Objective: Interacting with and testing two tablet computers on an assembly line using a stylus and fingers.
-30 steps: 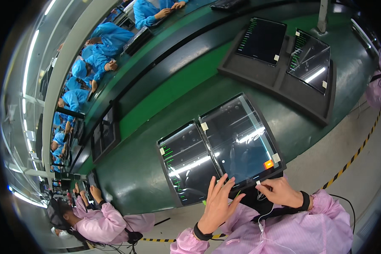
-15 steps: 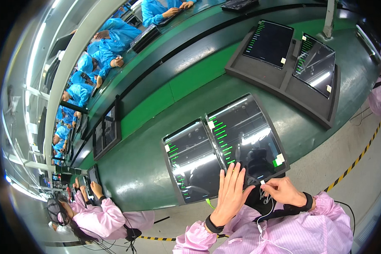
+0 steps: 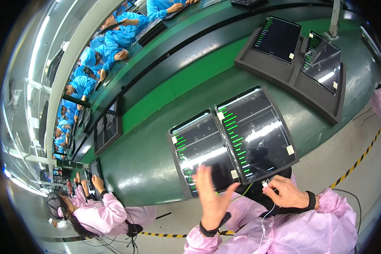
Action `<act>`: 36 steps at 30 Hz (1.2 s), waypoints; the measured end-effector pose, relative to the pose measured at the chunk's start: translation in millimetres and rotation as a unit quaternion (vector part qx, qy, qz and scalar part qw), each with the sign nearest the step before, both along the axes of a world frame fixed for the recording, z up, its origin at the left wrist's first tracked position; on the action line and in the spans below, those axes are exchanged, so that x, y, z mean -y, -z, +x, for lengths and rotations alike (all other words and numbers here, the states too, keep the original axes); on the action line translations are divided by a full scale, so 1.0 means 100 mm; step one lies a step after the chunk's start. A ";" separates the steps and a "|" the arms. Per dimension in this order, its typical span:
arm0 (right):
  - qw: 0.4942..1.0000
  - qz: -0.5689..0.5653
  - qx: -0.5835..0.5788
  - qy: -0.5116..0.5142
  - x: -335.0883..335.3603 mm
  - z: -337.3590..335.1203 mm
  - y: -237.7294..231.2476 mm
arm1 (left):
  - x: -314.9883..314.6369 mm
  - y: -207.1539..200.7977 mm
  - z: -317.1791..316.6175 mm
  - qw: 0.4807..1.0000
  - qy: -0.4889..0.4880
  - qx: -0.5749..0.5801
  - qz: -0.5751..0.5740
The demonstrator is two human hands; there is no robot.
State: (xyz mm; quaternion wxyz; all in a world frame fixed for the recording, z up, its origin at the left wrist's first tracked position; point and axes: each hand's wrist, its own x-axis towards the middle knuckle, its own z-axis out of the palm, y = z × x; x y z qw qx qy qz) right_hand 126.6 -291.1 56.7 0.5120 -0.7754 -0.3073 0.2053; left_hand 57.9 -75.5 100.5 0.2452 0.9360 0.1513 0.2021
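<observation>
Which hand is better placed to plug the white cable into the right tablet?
Probably the right hand: it pinches the white cable at the right tablet's near edge. The left hand is open, lifted.

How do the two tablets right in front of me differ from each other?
The right tablet looks bigger and reaches further up the bench than the left tablet. The right hand holds a white cable at the right tablet's near edge, while the left hand hovers open over the left tablet's lower part. Both lie flat with dark screens showing green lines.

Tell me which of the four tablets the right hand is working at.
The right hand pinches a white cable at the near-right tablet's lower edge, beside the left hand.
</observation>
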 end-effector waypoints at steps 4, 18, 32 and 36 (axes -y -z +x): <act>0.993 0.004 0.000 -0.121 -0.39 -0.13 -0.11 | -0.46 0.01 -0.44 0.990 -0.123 -0.021 -0.071; 0.978 -0.013 0.048 -0.202 -1.17 -0.39 0.05 | -0.69 0.46 -0.70 0.981 -0.071 0.001 -0.183; 0.973 0.033 0.065 -0.218 -1.24 -0.34 0.07 | -0.67 0.49 -0.70 0.979 -0.060 -0.017 -0.196; 0.938 -0.013 0.040 -0.344 -1.15 -0.35 0.02 | -0.66 0.52 -0.73 0.977 -0.065 -0.016 -0.200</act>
